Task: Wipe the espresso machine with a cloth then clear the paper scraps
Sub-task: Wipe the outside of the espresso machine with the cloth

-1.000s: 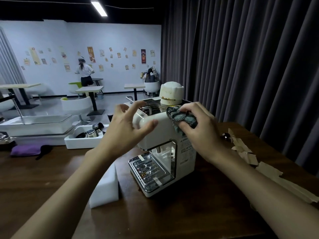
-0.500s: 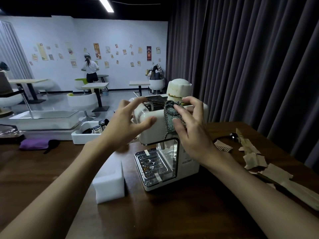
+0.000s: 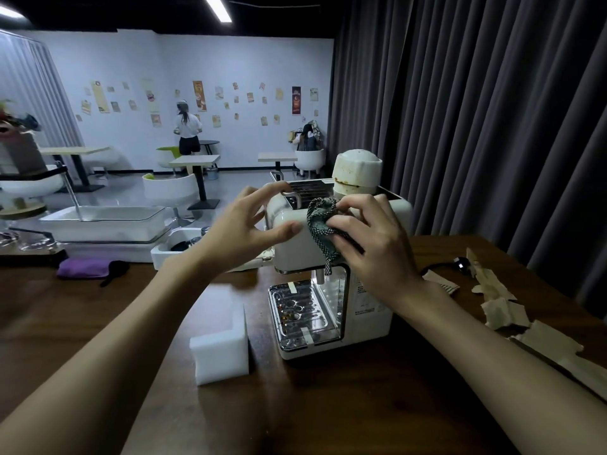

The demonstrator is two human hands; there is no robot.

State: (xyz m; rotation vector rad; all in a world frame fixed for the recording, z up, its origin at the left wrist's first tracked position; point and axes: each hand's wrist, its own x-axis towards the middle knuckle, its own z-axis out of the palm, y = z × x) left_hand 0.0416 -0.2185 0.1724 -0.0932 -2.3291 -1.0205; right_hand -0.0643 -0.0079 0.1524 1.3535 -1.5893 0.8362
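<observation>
Grey cloth (image 3: 320, 218) against cream espresso machine (image 3: 292, 251)

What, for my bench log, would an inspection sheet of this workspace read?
Surface: dark wooden table.
Job's things: espresso machine upright; cloth pressed on its upper front; paper scraps on its right.
Clutter: white foam block left of the machine; purple pouch further left.
Hands: left hand open, at the machine's left side; right hand grips the cloth.
Cables: black plug and cord right of the machine.
Surroundings: dark curtain; person at far wall.
</observation>
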